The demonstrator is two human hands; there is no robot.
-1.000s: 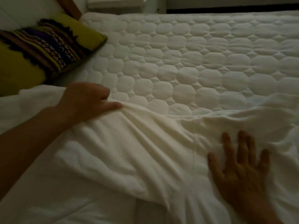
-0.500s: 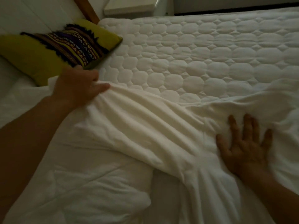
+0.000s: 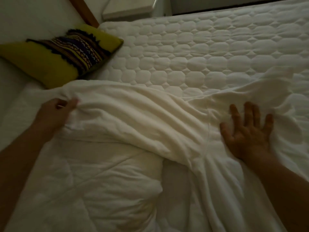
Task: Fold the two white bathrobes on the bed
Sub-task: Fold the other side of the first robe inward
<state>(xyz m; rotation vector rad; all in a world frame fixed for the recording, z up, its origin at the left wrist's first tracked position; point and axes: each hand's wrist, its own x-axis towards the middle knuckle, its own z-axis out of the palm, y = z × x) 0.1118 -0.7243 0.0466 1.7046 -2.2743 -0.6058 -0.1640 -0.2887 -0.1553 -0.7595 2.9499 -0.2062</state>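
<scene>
Bed (image 3: 209, 52): quilted mattress cover, bare across the far half. Near half is covered in white fabric.

Bathrobe (image 3: 150, 118): one white panel is stretched as a ridged band from the near-left corner of the bed toward the right, with pull creases running along it. Versus a second ago the left end sits further out toward the left bed edge and lower in view, so the panel is being drawn out lengthwise, not folded over yet. Beneath and nearer lies more white quilted fabric (image 3: 93, 185); can't tell if that is the second bathrobe or part of this one. Light is dim and seams are hard to read.

Cushion (image 3: 56, 57): yellow-green with a dark patterned band, just beyond the robe's left end, not on it. It shows more fully now; that looks like camera shift.

Right hand (image 3: 247, 131): flat, fingers spread, palm down on the fabric, pinning it. It grips nothing. Same role as before, so it acts as the anchor.

Left hand (image 3: 55, 114): thumb and fingers pinched on the robe's edge, pulling away from the right hand.

Read: the step is spread and flatten, early in the task. No fold is visible. Next I'd expect the pinched edge to be laid down square before any fold, since slack under the right palm would carry wrinkles into it.
</scene>
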